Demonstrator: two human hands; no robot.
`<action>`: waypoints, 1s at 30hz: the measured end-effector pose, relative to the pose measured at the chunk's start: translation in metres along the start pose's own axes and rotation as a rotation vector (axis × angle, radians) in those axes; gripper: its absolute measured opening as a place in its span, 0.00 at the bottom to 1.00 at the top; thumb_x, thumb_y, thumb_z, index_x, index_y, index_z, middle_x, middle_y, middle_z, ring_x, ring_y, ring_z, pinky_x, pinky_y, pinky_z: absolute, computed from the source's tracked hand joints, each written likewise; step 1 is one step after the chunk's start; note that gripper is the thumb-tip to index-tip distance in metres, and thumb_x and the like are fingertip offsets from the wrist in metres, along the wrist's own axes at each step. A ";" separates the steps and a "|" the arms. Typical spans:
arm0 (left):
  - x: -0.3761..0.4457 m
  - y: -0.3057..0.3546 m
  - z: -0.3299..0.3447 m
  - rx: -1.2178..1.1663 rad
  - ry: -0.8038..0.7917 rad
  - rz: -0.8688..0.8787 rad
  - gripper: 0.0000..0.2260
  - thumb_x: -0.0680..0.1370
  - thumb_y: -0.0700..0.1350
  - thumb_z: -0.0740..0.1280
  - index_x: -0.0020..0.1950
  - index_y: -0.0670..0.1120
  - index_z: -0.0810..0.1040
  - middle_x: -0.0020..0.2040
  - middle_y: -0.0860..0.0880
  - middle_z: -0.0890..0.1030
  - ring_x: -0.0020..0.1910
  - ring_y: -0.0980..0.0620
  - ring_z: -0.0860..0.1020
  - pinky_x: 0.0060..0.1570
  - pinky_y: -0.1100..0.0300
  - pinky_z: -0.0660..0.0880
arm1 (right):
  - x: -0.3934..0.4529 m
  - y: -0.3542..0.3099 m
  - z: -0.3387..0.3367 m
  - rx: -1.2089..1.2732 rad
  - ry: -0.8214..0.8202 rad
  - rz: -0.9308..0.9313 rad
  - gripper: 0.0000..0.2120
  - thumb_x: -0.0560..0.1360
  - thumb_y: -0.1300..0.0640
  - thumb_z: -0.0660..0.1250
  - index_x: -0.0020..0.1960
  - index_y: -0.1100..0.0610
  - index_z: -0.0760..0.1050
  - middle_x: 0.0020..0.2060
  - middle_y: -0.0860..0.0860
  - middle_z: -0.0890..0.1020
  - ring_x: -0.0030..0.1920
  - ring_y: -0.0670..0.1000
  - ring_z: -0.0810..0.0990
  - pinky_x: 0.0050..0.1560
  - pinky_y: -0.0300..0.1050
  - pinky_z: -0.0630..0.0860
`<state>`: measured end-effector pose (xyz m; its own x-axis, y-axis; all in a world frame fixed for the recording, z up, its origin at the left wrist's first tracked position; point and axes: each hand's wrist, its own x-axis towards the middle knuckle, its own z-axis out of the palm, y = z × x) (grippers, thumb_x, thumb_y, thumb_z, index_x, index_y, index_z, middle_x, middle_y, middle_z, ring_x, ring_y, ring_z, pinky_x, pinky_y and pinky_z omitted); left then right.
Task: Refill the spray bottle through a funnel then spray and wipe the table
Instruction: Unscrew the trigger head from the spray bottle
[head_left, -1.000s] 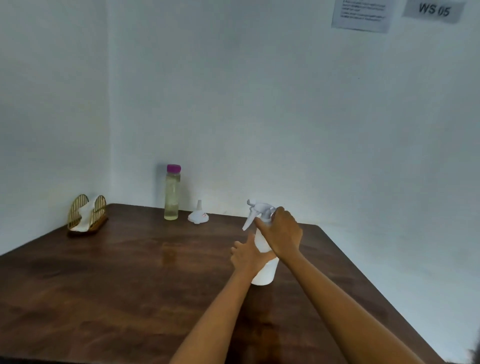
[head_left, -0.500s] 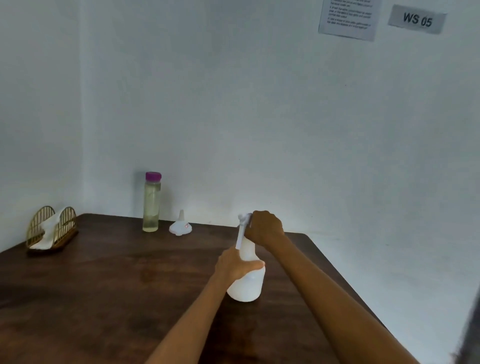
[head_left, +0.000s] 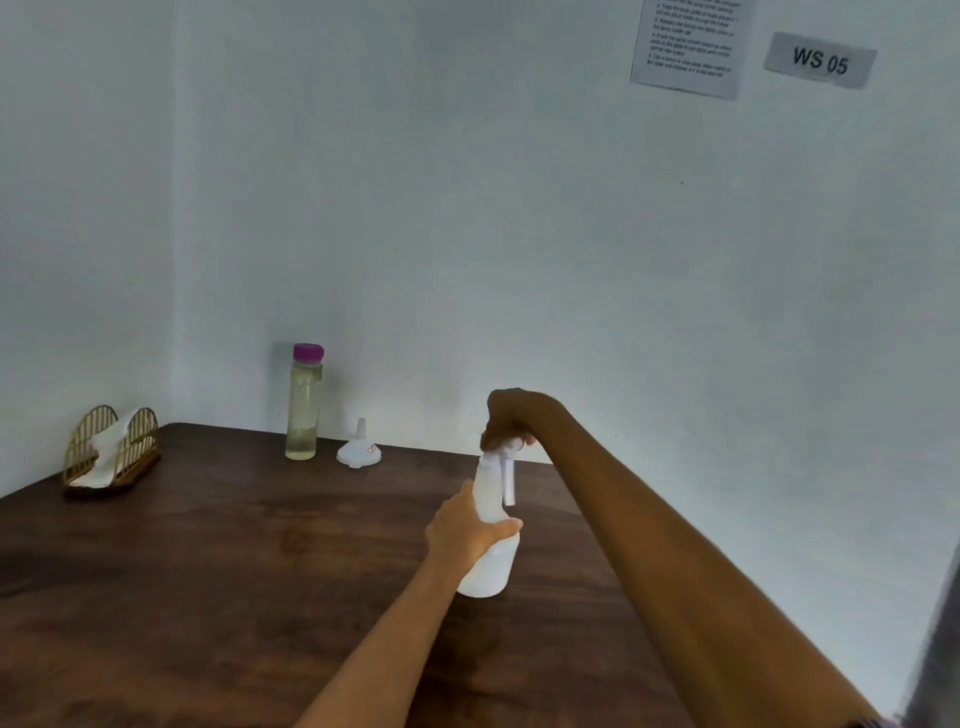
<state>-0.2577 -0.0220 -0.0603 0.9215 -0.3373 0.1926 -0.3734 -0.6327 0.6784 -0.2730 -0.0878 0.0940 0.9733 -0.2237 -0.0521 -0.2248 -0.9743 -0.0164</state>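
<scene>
Both hands are on a translucent white plastic spray bottle (head_left: 488, 551) standing upright on the dark brown wooden tabletop (head_left: 208, 571), toward its right side. The left hand (head_left: 467, 527) wraps around the bottle's shoulder, thumb across the front, steadying it. The right hand (head_left: 511, 418) is curled down over the white trigger spray head (head_left: 506, 467) at the top, gripping it; whether the head is threaded on or already loose cannot be told. Judging by this, the task looks to be at its very start, with the head apparently being unscrewed. Filling, spraying and wiping all seem still to come. Along the back edge of the tabletop, a tall clear bottle with a purple cap (head_left: 304, 402), holding pale yellowish liquid, stands capped. Just beside it, a small white plastic funnel (head_left: 358, 452) rests mouth-down with its spout pointing up, bearing a tiny red-marked sticker too small to read. At the far left corner, a gold wire napkin holder (head_left: 111, 449) contains a white cloth or tissue (head_left: 111, 444). On the wall at upper right, a grey label (head_left: 820, 60) reads "WS 05"; next to it, a printed instruction sheet (head_left: 688, 44) is too small to read.
</scene>
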 end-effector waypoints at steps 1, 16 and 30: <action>0.000 0.000 -0.001 0.002 -0.003 -0.002 0.34 0.71 0.64 0.67 0.71 0.49 0.62 0.66 0.49 0.73 0.64 0.50 0.73 0.60 0.57 0.71 | 0.001 -0.006 -0.003 -0.128 -0.007 -0.026 0.12 0.74 0.57 0.68 0.35 0.62 0.75 0.24 0.51 0.76 0.32 0.52 0.75 0.34 0.41 0.72; -0.003 0.003 -0.007 -0.015 -0.022 -0.020 0.29 0.75 0.63 0.63 0.71 0.50 0.64 0.68 0.49 0.73 0.65 0.51 0.73 0.63 0.57 0.69 | -0.008 0.018 0.002 0.436 0.522 -0.144 0.08 0.70 0.65 0.63 0.39 0.67 0.81 0.41 0.60 0.84 0.37 0.51 0.77 0.36 0.37 0.70; -0.002 0.009 -0.014 -0.016 -0.108 -0.096 0.35 0.74 0.63 0.63 0.74 0.46 0.59 0.73 0.46 0.67 0.71 0.47 0.67 0.68 0.56 0.65 | 0.009 0.014 0.002 -0.161 0.013 -0.215 0.14 0.72 0.70 0.65 0.58 0.66 0.78 0.41 0.57 0.80 0.40 0.52 0.76 0.36 0.36 0.70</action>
<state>-0.2609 -0.0173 -0.0450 0.9357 -0.3492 0.0495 -0.2816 -0.6551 0.7012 -0.2677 -0.1034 0.0911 0.9986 -0.0101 -0.0513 -0.0032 -0.9911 0.1332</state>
